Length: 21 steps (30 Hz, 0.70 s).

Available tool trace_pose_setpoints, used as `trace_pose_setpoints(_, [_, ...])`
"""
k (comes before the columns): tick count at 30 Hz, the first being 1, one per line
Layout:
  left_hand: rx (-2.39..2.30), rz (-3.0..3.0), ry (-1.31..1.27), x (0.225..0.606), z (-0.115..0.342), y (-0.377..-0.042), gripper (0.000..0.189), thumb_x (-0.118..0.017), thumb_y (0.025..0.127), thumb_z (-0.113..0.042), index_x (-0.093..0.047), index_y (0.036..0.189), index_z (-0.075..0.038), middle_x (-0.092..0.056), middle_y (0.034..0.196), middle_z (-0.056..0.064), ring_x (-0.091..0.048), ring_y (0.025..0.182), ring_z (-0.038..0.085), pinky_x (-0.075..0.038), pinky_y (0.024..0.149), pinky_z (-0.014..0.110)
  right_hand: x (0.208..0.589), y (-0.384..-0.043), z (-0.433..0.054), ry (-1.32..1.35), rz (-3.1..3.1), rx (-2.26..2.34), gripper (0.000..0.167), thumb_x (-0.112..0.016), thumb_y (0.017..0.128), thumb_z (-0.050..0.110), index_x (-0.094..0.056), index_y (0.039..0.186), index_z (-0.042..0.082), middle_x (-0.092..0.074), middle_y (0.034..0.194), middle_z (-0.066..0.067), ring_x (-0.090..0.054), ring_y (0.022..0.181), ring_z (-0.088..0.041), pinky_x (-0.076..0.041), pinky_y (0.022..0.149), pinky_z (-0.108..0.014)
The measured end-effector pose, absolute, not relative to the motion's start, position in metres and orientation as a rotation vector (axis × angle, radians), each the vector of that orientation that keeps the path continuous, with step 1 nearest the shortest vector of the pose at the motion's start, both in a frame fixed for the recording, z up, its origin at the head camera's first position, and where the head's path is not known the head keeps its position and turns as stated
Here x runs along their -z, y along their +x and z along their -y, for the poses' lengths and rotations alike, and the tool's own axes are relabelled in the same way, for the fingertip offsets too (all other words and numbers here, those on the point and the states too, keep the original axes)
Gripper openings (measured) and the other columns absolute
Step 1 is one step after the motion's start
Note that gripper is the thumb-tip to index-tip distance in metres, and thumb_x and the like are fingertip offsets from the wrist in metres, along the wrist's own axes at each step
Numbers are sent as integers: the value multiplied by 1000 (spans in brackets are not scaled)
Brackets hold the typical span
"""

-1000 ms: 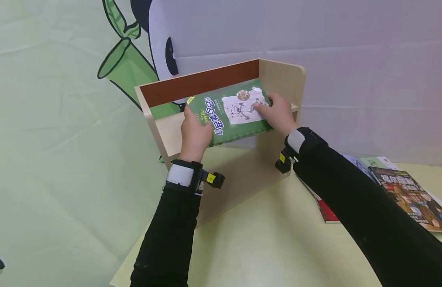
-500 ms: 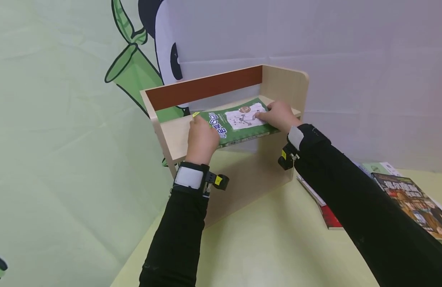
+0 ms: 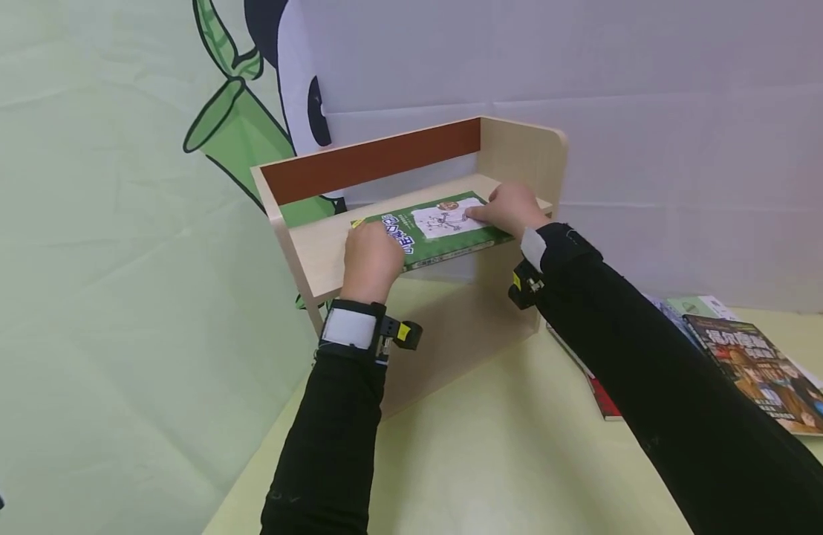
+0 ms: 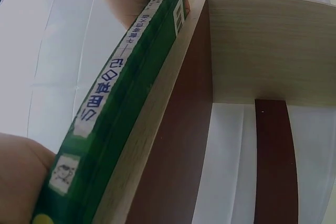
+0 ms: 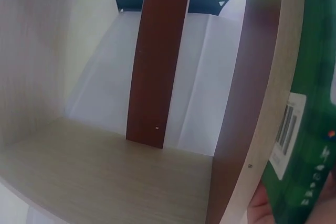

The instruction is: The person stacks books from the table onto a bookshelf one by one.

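A green book (image 3: 445,227) with a white drawing panel on its cover lies nearly flat at the upper shelf (image 3: 321,245) of a small wooden bookcase. Gripping the book's left end is my left hand (image 3: 373,260), its fingers mostly hidden from the head camera. My right hand (image 3: 513,209) pinches the other end, thumb on top of the cover. In the left wrist view the spine (image 4: 113,72) runs along the shelf's front edge, overhanging it. The right wrist view shows the barcode (image 5: 287,135) on the book's underside, with fingers (image 5: 258,205) beneath.
The bookcase has a brown back rail (image 3: 378,160) and a tall right side panel (image 3: 521,156). On the pale table (image 3: 465,461) to the right lie several books, including a dark-covered one (image 3: 766,371) and a red-edged one (image 3: 604,397) partly behind my right sleeve.
The book has come down from a tilted position above the shelf to nearly flat at shelf level. Both hands lowered with it and still hold its ends.
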<state>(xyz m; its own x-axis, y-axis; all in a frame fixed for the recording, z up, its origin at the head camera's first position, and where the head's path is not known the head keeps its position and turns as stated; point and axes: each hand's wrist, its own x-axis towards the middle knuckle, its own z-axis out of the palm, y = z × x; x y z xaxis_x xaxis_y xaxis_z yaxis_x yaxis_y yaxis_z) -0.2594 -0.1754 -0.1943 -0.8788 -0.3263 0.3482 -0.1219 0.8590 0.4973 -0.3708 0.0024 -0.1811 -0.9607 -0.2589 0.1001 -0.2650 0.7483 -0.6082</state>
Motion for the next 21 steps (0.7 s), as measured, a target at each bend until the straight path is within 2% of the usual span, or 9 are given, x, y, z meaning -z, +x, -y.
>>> trace_pose_setpoints(1, [667,2602,331,194,176,-260,24,-54,90,0,-66,108,11,-62,106,23,-57,100,31,-50,79,37,181,-371,-2,447,2921,-1033,63,-61,93,41,-52,133,-7,-54,133,-20,-48,114,-30,-41,97,-40])
trace_pose_setpoints(4, [699,2565,271,196,178,-261,28,-53,94,-6,-65,114,9,-59,121,25,-53,117,36,-46,96,40,183,-373,-7,513,2877,-1061,64,-57,95,42,-47,139,-4,-49,139,-20,-45,121,-32,-38,103,-44])
trace_pose_setpoints(8, [732,2428,92,205,179,-256,34,-57,98,-22,-65,121,2,-46,143,24,-36,137,39,-28,114,46,190,-367,-21,671,2734,-1110,59,-54,97,41,-48,138,-1,-48,139,-19,-45,124,-34,-37,103,-48])
trace_pose_setpoints(11, [639,2285,-105,215,177,-248,34,-63,95,-26,-68,118,-2,-49,142,20,-39,136,38,-29,114,45,200,-355,-33,863,2549,-1018,51,-61,96,33,-55,132,-2,-53,136,-19,-47,123,-35,-38,103,-49])
trace_pose_setpoints(16, [247,2108,-448,230,167,-242,29,-74,87,-20,-73,112,-5,-66,122,14,-58,119,30,-42,105,39,223,-335,-44,1207,2097,-540,41,-78,83,17,-67,117,-2,-65,121,-18,-59,114,-33,-47,97,-45])
trace_pose_setpoints(18, [127,2079,-505,234,162,-244,28,-76,86,-19,-74,111,-6,-70,115,11,-63,110,27,-47,99,36,229,-330,-43,1274,1952,-403,41,-81,78,13,-69,114,-2,-68,116,-17,-64,107,-32,-52,91,-44])
trace_pose_setpoints(21, [32,2070,-477,240,156,-248,25,-76,86,-19,-75,108,-7,-73,107,8,-67,101,23,-52,91,33,234,-325,-37,1312,1872,-322,39,-81,77,11,-71,113,1,-70,112,-14,-66,102,-29,-53,88,-41])
